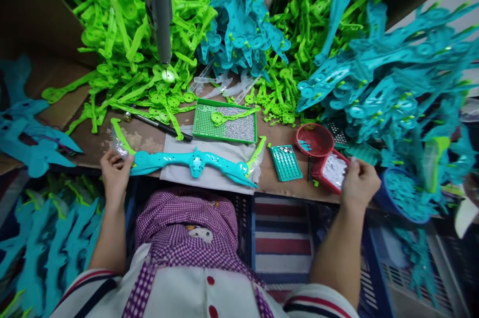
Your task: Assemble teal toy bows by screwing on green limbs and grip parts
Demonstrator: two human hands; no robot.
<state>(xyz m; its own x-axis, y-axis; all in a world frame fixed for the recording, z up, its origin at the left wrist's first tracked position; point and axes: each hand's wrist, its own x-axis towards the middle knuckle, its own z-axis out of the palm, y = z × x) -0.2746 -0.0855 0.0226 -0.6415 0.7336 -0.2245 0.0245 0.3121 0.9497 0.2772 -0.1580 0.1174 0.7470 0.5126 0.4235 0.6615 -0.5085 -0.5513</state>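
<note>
A long teal plastic wing-shaped part (175,159) lies across a white cloth (175,178) at the table's front edge, with a lime green arm and a clear piece at each end. My left hand (115,173) is closed on its left end, thumb and fingers by the green arm (121,136). Over on the right, my right hand (359,183) is closed in a pinch beside a red container (322,178) of small white pieces (334,170). Whatever those right fingers hold, if anything, is hidden.
A grey power screwdriver (159,18) hangs above. A green tray (224,137) contains small metal screws. Near it are a teal tray (286,163), a red bowl (315,141) and a blue bowl (406,195). Piles of lime green arms (127,33) and teal parts (389,78) rise behind.
</note>
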